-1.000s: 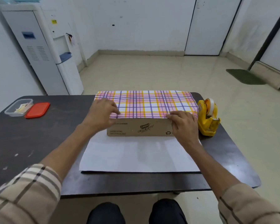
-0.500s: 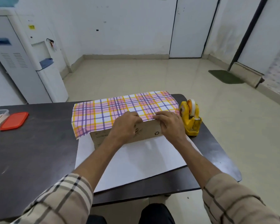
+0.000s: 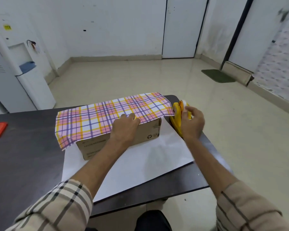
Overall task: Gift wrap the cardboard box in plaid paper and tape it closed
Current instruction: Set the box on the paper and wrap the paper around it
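Left hand (image 3: 124,129) presses flat on plaid paper (image 3: 97,119) atop cardboard box (image 3: 147,132); its wrist hides the box print. Right hand (image 3: 193,124) curls round tape dispenser (image 3: 176,114), apparently gripping; fingertips blurred.

I see the plaid paper (image 3: 110,117) checked in pink, orange and purple on white, its underside plain white. The cardboard box (image 3: 147,130) is brown. Right of the box the tape dispenser (image 3: 176,120) is yellow; the worktop (image 3: 23,155) is dark.
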